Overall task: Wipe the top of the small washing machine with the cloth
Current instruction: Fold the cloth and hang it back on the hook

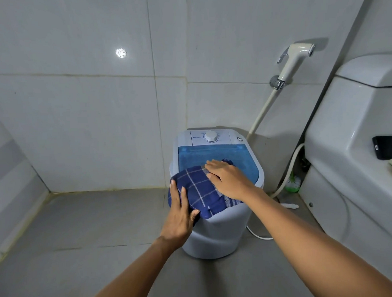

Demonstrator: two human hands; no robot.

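Your left hand [181, 213] is nearest, fingers together and laid flat against the cloth [200, 190] where it drapes over the front left edge of the small washing machine [219, 232], thumb hooked under the fold, pinning it rather than gripping. Your right hand [229, 180] lies palm down with fingers spread on the cloth's far side, over the blue lid [242, 159], clamped on nothing. The cloth covers the front half of the top; the back half of the lid and the control panel with its dial [210, 136] along the back edge look unwiped. Press evenly with the right palm and sweep toward the back edge, letting the left hand steady the machine, and go lightly round the dial so you don't turn it.
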